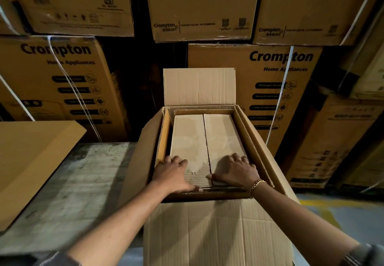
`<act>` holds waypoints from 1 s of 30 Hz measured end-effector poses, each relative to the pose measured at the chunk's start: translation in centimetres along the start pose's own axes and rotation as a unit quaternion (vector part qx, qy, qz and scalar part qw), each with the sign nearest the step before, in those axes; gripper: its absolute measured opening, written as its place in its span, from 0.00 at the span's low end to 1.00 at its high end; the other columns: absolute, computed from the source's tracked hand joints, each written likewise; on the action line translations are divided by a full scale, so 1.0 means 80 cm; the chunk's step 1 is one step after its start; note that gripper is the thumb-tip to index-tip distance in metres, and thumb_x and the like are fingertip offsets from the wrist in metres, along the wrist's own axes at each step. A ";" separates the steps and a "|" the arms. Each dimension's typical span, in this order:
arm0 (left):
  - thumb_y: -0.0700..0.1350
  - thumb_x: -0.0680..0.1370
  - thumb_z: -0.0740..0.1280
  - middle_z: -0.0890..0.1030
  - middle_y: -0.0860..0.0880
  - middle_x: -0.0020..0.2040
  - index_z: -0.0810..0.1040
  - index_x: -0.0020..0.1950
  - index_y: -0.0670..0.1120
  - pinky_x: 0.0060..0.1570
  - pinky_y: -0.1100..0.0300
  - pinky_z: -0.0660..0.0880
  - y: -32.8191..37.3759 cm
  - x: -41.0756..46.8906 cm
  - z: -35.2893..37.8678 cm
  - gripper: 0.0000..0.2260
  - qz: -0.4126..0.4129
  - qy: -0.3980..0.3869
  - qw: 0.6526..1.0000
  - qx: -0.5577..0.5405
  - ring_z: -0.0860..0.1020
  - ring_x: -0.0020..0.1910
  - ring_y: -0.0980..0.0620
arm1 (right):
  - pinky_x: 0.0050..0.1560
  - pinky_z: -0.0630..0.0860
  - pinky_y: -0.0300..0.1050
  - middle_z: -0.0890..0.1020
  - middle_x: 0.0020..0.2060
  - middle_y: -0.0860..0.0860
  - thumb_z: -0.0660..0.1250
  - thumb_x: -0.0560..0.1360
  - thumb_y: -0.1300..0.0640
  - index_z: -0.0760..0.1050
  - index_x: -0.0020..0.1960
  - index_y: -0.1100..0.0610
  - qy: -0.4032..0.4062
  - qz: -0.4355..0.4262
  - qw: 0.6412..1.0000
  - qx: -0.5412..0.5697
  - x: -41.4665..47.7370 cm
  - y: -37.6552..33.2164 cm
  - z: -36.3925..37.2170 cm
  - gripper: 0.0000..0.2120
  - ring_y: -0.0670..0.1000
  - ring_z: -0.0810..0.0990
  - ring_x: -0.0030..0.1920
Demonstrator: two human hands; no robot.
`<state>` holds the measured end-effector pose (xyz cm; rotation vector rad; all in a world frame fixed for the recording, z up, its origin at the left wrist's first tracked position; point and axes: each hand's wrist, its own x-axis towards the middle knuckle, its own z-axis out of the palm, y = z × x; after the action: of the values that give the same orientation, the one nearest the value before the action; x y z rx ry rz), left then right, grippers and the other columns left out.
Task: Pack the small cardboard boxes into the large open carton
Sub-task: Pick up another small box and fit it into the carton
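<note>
Two long, plain tan boxes, the left box (190,139) and the right box (223,137), lie flat side by side inside the large open carton (207,234). The left hand (173,172) and the right hand (234,170) each press one near end, fingers spread.

Stacked Crompton cartons (270,78), flat cardboard sheet (31,162)

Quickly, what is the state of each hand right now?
Left hand: open, pressing flat on the left small box.
Right hand: open, pressing on the right small box.
</note>
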<state>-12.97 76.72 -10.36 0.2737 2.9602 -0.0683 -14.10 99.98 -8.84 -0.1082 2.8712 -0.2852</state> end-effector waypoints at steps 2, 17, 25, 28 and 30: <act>0.81 0.64 0.60 0.67 0.47 0.76 0.62 0.78 0.50 0.65 0.45 0.71 0.004 -0.003 0.001 0.51 0.018 0.036 0.999 0.015 0.66 0.71 0.42 | 0.71 0.64 0.67 0.65 0.75 0.56 0.63 0.61 0.20 0.65 0.74 0.51 -0.011 -0.007 1.000 0.008 0.000 -0.003 -0.006 0.52 0.66 0.61 0.75; 0.49 0.74 0.66 0.71 0.43 0.72 0.75 0.71 0.45 0.66 0.43 0.69 -0.073 -0.067 -0.020 0.25 -0.022 0.423 0.906 -0.008 0.69 0.70 0.42 | 0.75 0.61 0.57 0.62 0.79 0.48 0.55 0.83 0.39 0.64 0.78 0.49 -0.017 -0.212 0.977 -0.026 -0.017 0.007 -0.008 0.27 0.54 0.61 0.77; 0.62 0.78 0.57 0.66 0.49 0.77 0.69 0.75 0.52 0.74 0.47 0.53 -0.077 -0.058 -0.003 0.28 -0.108 0.138 0.984 0.021 0.61 0.76 0.47 | 0.68 0.70 0.55 0.73 0.70 0.47 0.60 0.77 0.38 0.70 0.70 0.45 0.111 -0.184 0.971 -0.103 -0.032 -0.009 -0.065 0.23 0.53 0.72 0.69; 0.65 0.77 0.52 0.61 0.48 0.79 0.64 0.77 0.52 0.74 0.48 0.54 -0.080 -0.056 0.013 0.31 -0.109 0.133 0.985 0.000 0.57 0.78 0.45 | 0.67 0.70 0.55 0.76 0.67 0.46 0.62 0.78 0.43 0.71 0.68 0.43 0.155 -0.126 0.978 -0.060 -0.051 0.019 -0.106 0.19 0.52 0.74 0.66; 0.65 0.76 0.51 0.64 0.48 0.77 0.67 0.75 0.52 0.73 0.48 0.58 -0.082 -0.055 0.016 0.31 -0.111 0.136 0.984 0.010 0.59 0.76 0.44 | 0.67 0.69 0.55 0.76 0.67 0.46 0.62 0.78 0.46 0.72 0.67 0.44 0.186 -0.072 0.974 -0.106 -0.056 0.054 -0.121 0.17 0.51 0.74 0.66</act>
<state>-9.74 69.41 -10.66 -0.0516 3.2506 -0.0969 -12.48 106.43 0.52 -0.3383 3.2661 -0.0245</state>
